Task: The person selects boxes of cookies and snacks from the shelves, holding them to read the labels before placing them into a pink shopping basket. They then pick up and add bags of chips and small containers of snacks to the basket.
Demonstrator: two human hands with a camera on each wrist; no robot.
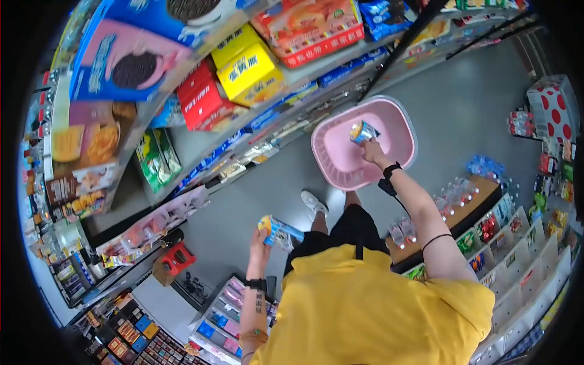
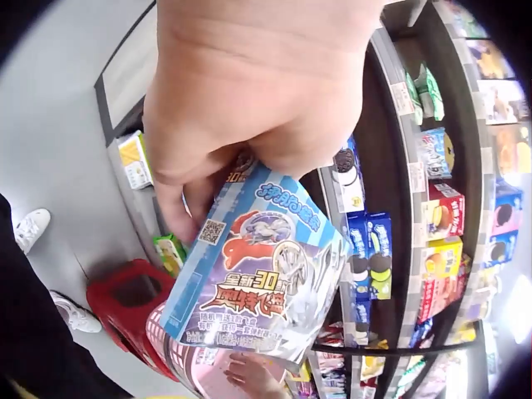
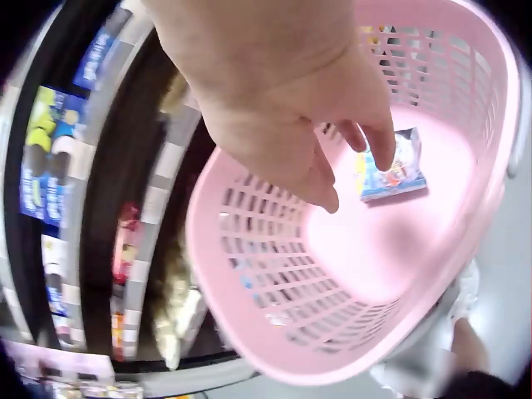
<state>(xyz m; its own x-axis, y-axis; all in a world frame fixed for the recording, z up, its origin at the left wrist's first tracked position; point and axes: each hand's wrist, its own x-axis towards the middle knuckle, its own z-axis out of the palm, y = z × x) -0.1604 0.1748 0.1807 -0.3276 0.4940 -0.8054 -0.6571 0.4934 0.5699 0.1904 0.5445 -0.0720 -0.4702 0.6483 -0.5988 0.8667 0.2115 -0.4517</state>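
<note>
My left hand (image 1: 259,248) grips a blue printed toy box (image 2: 258,266) by one end. Pictures of toy figures and a small square code mark its front; in the left wrist view the hand (image 2: 258,91) hides its top end. Inside the pink plastic basket (image 3: 249,341) reaches my right hand (image 3: 283,125), thumb and fingers spread apart. Just beyond those fingertips is a small blue box (image 3: 397,170) over the basket's pink bottom, overlapped by one finger in the right wrist view. From the head view, this second box (image 1: 364,131) shows at the hand's far end.
Shelves of packaged snacks, including a yellow box (image 1: 249,70), run along the basket's far left side. A red stool-like item (image 1: 177,258) stands on the floor at left. To the right are divided bins (image 1: 486,261) and bottles (image 1: 456,194). One white shoe (image 1: 314,202) shows near the basket.
</note>
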